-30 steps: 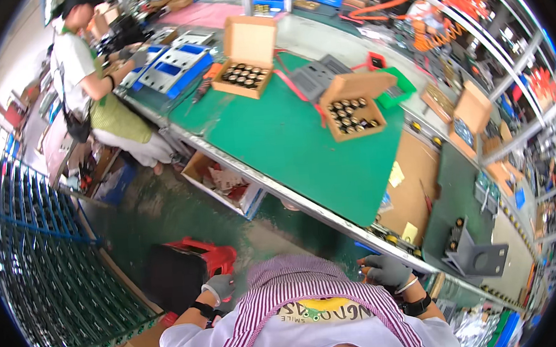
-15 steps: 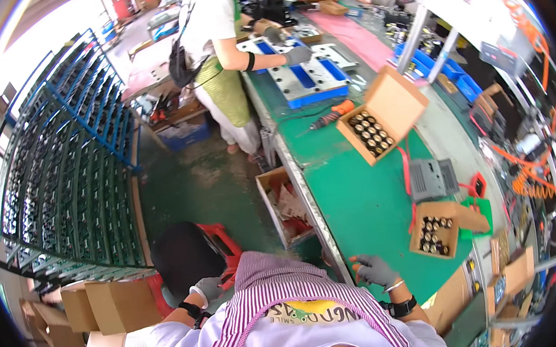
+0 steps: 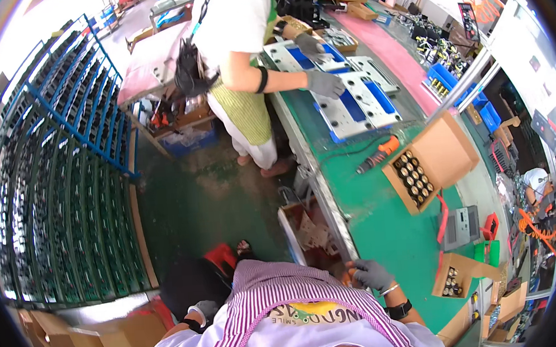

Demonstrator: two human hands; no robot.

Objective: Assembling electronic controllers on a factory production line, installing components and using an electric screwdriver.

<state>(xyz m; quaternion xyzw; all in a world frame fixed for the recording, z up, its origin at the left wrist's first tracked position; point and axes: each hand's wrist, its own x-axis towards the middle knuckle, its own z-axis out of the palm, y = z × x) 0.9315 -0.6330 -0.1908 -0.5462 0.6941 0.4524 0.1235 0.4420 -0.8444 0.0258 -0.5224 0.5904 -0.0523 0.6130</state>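
If we turn, our left hand [image 3: 205,311] could catch the black seat [image 3: 190,284] and our right hand [image 3: 371,274] the green table [image 3: 385,235]; we cannot tell what either hand grips

Left hand [image 3: 205,309] and right hand [image 3: 371,274] flank the torso [image 3: 294,317].

On the green tabletop [image 3: 375,221], two open cardboard boxes [image 3: 445,149] and one orange drill [image 3: 380,153] are counted; left of it, one black-seated chair [image 3: 194,286].

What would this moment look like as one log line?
left hand: by black seat | right hand: by green bench | ahead: orange drill, open carton | co-worker's hand: at white panel
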